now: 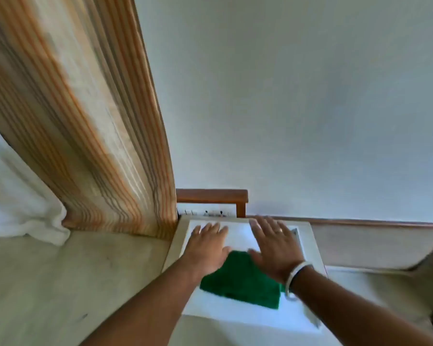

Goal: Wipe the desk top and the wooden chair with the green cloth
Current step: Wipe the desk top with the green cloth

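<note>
Green cloth (240,280) lies flat on the white desk top (238,236), folded to a rough wedge: narrow end points away toward the wall, wide edge toward the person, long axis running approx near-left to far-right along that wide edge. Neither hand grips it. Left hand (206,248) is flat, fingers spread and straight, palm down over the desk just left of the cloth's narrow end; its wrist overlaps the cloth's left edge. Right hand (275,248) likewise flat and spread, palm down, w/ a ring on one finger and a white bangle (296,275) at the wrist; its heel covers the cloth's right upper corner. Can't tell if palms press the surface or hover.

Outward: desk top has a pale raised frame around the white panel. Behind it, wooden chair (211,196) back shows as a brown rail against the wall, w/ a switch plate (206,213) below. Striped curtain (98,121) hangs left of the desk, white sheer fabric (18,196) further left. Floor (60,283) is pale.
</note>
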### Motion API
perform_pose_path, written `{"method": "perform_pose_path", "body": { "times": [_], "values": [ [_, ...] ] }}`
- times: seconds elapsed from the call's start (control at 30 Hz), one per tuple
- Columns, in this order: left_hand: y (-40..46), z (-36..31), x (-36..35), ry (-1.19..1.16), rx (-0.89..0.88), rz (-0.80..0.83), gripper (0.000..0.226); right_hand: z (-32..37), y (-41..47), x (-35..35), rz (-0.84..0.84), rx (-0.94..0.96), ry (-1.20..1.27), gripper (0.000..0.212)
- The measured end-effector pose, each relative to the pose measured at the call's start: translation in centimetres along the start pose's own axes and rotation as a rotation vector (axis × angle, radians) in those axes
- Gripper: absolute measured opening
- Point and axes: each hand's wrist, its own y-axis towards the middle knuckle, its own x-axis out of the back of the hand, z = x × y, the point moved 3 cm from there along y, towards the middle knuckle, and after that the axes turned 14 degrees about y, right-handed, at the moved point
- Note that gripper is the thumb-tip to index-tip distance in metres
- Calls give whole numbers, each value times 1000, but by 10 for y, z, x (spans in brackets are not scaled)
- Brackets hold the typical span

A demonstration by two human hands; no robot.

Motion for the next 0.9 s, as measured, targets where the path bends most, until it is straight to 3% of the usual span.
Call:
{"method": "perform_pose_path", "body": {
  "times": [0.1, 0.33, 0.43, 0.53, 0.6, 0.67, 0.73, 0.83, 0.9],
  "values": [
    [-22, -9, -37, -17, -159, 139, 67, -13, -28, -43, 251, -121, 49, 71],
    [-1, -1, -32, 26, -204, 136, 72, -36, -18, -51, 336, -231, 19, 64],
    [5, 3, -15, -15, -217, 184, 48, -47, -4, -40, 498, -290, 83, 54],
    [-9, 20, -7, -380, -169, 289, 18, -55, 6, -28, 689, -361, 489, 26],
    [-32, 47, -3, -817, 28, 281, 23, -48, 16, -19, 678, -432, 873, 16],
    [-60, 76, -9, -1315, 315, 145, 46, -34, 30, -17, 574, -554, 1285, 18],
    [-86, 91, -22, -1686, 488, -33, 55, -9, 45, -20, 458, -647, 1574, 14],
    [-107, 99, -36, -1918, 681, -230, 45, 29, 58, -30, 443, -693, 1731, 12],
    [-168, 166, -67, -1991, 826, -424, 43, 144, 81, -70, 640, -655, 1695, 21]
  ]
}}
